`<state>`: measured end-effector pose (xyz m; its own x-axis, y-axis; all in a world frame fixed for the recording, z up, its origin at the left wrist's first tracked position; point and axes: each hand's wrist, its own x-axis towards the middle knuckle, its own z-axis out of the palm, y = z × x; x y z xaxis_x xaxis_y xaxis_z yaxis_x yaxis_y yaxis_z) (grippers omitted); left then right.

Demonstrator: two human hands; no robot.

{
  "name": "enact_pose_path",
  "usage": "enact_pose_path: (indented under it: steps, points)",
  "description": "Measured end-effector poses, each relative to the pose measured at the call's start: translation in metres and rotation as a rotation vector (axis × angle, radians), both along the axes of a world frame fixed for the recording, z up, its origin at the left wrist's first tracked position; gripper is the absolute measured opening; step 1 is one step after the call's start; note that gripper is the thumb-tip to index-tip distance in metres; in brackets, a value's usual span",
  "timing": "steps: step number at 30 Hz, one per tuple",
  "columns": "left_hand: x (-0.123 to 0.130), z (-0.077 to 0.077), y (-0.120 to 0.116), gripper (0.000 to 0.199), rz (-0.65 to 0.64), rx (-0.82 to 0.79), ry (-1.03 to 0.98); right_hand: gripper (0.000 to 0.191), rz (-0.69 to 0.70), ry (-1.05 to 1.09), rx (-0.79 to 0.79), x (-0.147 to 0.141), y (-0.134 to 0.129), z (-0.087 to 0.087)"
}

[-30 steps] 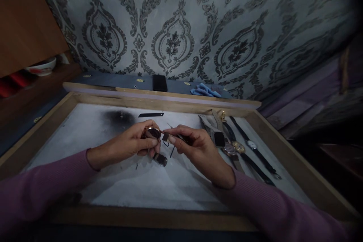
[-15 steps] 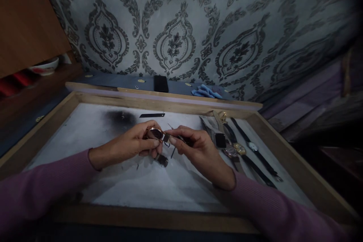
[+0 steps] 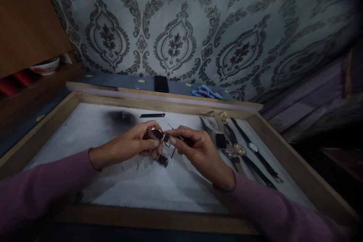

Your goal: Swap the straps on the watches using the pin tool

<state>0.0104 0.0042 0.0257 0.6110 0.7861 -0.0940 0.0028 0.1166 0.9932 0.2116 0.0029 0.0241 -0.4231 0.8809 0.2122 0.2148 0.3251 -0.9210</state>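
Observation:
Over the white bottom of a shallow wooden tray, my left hand [image 3: 144, 141] is closed on the case of a wristwatch [image 3: 155, 134] with a rose-gold rim and dark face. My right hand [image 3: 188, 144] pinches a short brownish watch strap [image 3: 166, 138] between thumb and forefinger, its end meeting the case. Whether strap and case are joined I cannot tell. A thin tool tip shows just beyond the right fingers; most of it is hidden. Below the left fingers lies a dark strap piece with a buckle [image 3: 162, 160].
Several watches lie at the right, among them a square smartwatch [image 3: 220, 141] and a white-faced watch [image 3: 253, 146]. A dark blade [image 3: 152, 115] lies near the tray's back wall [image 3: 113, 98]. Beyond that wall are a black phone [image 3: 161, 84] and a blue cloth [image 3: 207, 92].

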Motion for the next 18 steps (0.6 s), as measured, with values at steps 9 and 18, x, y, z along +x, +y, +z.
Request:
enact_pose_path:
  steps: [9, 18]
  points:
    - [0.0006, -0.0004, -0.0005, 0.018, 0.003, -0.013, -0.024, 0.019, 0.006, -0.009, 0.015, 0.0007, 0.0002, -0.0002]
    - [0.0006, 0.0005, -0.0009, 0.016, 0.003, -0.019, -0.008, 0.019, 0.009, -0.011, 0.021, 0.001, 0.0005, -0.0011]
